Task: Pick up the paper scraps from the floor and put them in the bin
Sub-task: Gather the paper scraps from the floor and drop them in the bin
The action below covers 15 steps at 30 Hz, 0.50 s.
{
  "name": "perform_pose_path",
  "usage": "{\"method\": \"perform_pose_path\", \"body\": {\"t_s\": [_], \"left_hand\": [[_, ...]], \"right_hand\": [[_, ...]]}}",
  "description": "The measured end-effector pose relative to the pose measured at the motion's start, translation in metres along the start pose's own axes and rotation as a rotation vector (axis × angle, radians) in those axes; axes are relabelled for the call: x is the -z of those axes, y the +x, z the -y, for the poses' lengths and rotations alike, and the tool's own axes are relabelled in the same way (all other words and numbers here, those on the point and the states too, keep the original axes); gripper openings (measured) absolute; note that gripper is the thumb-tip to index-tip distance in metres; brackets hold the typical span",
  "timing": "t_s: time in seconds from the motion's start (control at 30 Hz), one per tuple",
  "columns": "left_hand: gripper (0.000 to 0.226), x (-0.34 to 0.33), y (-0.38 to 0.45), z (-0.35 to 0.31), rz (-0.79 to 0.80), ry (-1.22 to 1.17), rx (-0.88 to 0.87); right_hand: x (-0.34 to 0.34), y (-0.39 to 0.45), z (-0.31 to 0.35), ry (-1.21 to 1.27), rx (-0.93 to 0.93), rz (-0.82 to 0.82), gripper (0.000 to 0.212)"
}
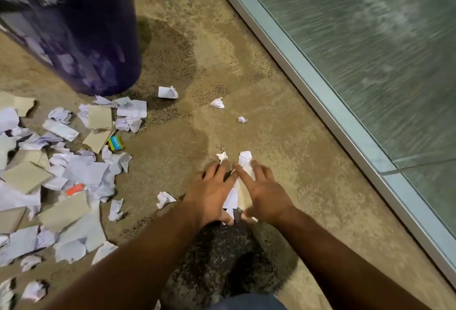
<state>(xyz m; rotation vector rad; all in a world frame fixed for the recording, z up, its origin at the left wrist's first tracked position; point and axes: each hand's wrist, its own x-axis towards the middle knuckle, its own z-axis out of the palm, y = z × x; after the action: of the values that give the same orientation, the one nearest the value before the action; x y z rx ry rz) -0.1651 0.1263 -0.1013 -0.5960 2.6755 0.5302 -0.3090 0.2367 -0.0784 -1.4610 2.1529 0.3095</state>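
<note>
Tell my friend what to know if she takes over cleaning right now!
Left hand and right hand: fingers spread, pressing together on white paper scraps on the carpet.
The purple bin stands upper left.
Done: nothing shows as binned for sure.
Left: a big pile of paper and cardboard on the left, plus loose crumpled bits beyond the hands.
</note>
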Motion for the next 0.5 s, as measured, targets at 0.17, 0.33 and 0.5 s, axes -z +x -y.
{"method": "perform_pose_path", "body": {"t_s": [0.17, 0.33, 0.5], "left_hand": [[0.093, -0.002, -0.004, -0.013, -0.109, 0.023, -0.031], [0.068, -0.017, -0.014, -0.017, -0.164, -0.069, -0.052], [0.049, -0.028, -0.018, -0.013, -0.189, -0.208, -0.053]], "right_hand": [[-0.011, -0.003, 0.001, 0.059, 0.051, -0.136, 0.106], [-0.019, -0.009, 0.006, 0.199, 0.102, -0.217, 0.08], [-0.023, -0.011, 0.014, 0.289, 0.133, -0.243, 0.069]]}}
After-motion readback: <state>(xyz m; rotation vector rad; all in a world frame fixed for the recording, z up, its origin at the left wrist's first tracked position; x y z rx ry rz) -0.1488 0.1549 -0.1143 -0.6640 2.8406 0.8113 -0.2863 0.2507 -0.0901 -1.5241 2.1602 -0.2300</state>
